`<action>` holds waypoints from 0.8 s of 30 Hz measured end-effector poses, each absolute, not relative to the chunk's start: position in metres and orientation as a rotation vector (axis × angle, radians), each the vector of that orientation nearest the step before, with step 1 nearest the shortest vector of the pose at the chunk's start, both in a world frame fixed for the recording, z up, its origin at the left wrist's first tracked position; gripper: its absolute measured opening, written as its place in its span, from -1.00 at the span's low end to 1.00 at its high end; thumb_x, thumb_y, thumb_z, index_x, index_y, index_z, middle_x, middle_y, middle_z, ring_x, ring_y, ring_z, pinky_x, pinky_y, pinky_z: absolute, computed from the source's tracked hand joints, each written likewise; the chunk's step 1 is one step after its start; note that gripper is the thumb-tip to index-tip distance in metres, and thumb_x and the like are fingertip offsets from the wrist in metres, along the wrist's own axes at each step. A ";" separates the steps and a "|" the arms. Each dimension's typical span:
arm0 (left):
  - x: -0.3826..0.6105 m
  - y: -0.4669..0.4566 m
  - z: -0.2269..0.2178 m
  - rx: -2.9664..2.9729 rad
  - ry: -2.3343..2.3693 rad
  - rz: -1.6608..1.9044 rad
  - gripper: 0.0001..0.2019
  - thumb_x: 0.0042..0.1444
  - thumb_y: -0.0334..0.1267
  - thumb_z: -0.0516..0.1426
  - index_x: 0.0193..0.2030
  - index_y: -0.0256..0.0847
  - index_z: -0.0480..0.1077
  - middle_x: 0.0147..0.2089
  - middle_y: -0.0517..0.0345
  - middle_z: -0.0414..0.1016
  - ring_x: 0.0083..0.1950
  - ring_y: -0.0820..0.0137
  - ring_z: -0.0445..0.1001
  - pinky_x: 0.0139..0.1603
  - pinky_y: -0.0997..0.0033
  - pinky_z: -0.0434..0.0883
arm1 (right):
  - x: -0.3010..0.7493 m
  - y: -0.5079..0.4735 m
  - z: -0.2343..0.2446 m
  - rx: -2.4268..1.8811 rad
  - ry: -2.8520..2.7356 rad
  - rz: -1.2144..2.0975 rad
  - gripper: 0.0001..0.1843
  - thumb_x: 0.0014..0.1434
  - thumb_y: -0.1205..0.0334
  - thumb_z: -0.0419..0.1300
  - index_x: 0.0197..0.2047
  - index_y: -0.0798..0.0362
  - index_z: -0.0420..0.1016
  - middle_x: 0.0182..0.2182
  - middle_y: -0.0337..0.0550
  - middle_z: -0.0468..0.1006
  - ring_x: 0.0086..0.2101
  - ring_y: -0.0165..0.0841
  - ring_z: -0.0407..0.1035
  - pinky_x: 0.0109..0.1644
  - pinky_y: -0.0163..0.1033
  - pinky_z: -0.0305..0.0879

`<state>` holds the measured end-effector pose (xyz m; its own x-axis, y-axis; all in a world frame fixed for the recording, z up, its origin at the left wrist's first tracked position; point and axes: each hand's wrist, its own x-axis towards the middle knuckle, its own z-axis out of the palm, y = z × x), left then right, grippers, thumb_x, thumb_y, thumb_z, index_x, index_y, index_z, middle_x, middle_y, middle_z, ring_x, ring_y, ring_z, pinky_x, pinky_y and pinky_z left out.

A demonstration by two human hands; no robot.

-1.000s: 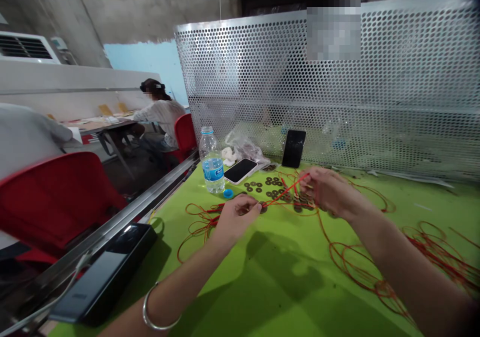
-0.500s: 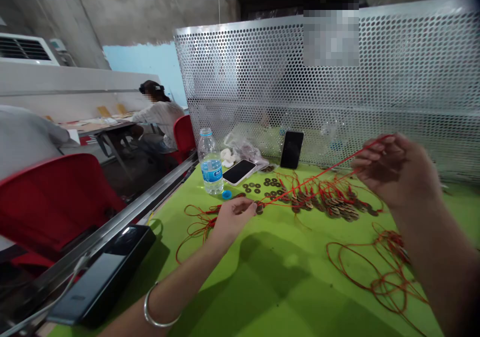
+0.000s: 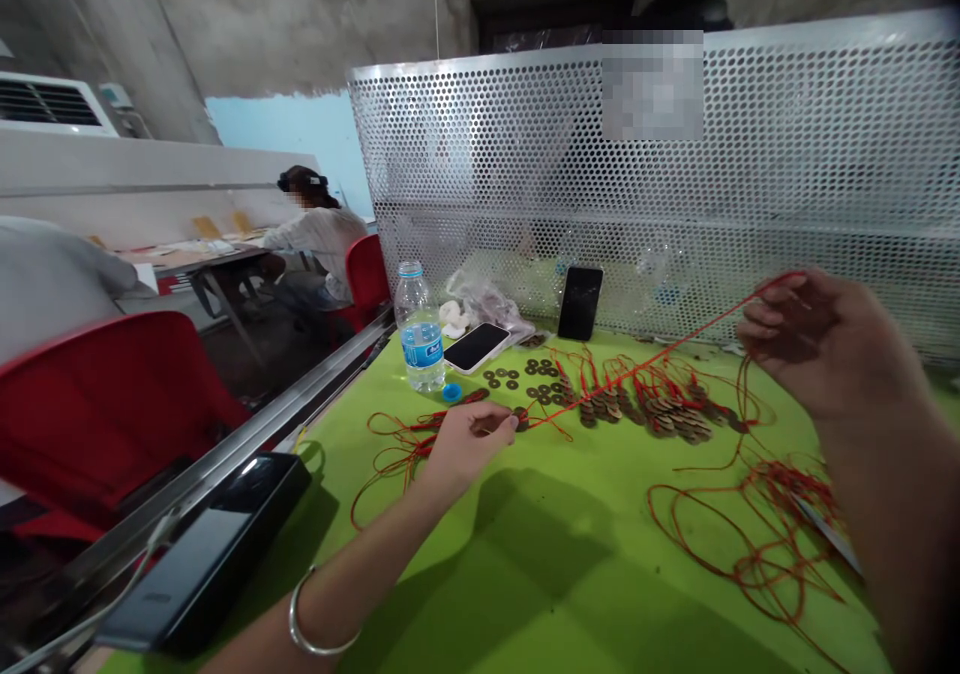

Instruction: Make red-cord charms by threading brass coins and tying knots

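Left hand point(image 3: 469, 446): thumb and fingers pinched on a dark coin point(image 3: 521, 417).
Right hand point(image 3: 832, 344): raised, fingers curled, gripping the red cord point(image 3: 690, 334).
Red cord: drawn straight, slanting up from the coin to the right hand.
Corded coins point(image 3: 679, 421): heaped on the green table point(image 3: 570, 584), between the hands.
Loose coins point(image 3: 544, 394): small groups, left of the heap.
Bottle point(image 3: 422, 346): upright, blue cap point(image 3: 451, 392) near its base.
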<state>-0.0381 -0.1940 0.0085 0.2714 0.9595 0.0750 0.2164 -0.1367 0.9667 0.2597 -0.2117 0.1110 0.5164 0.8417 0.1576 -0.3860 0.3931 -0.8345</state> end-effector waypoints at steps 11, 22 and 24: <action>-0.046 -0.194 0.011 1.818 1.168 0.763 -0.79 -0.01 -0.19 0.11 -0.47 -0.30 0.46 -0.59 0.18 0.39 -0.58 0.53 0.22 -0.57 0.55 0.12 | 0.291 -0.192 0.077 -1.249 -0.831 0.503 -0.92 -0.17 0.31 0.16 -0.57 0.15 0.35 -0.62 -0.26 0.34 -0.66 -0.54 0.24 -0.64 -0.47 0.16; -0.046 -0.195 0.011 2.053 1.296 0.713 -0.80 -0.01 -0.21 0.11 -0.45 -0.25 0.52 -0.49 0.16 0.51 -0.52 0.47 0.35 -0.45 0.52 0.23 | 0.293 -0.196 0.080 -1.184 -0.846 0.448 -0.87 -0.31 0.24 0.19 -0.60 0.11 0.38 -0.65 -0.28 0.34 -0.63 -0.52 0.25 -0.60 -0.45 0.19; -0.047 -0.194 0.009 2.060 1.273 0.714 -0.80 -0.02 -0.23 0.10 -0.43 -0.26 0.52 -0.48 0.15 0.51 -0.51 0.46 0.36 -0.46 0.52 0.24 | 0.302 -0.203 0.081 -1.279 -0.917 0.409 -0.88 -0.29 0.22 0.18 -0.60 0.09 0.41 -0.65 -0.25 0.37 -0.62 -0.48 0.26 -0.57 -0.39 0.21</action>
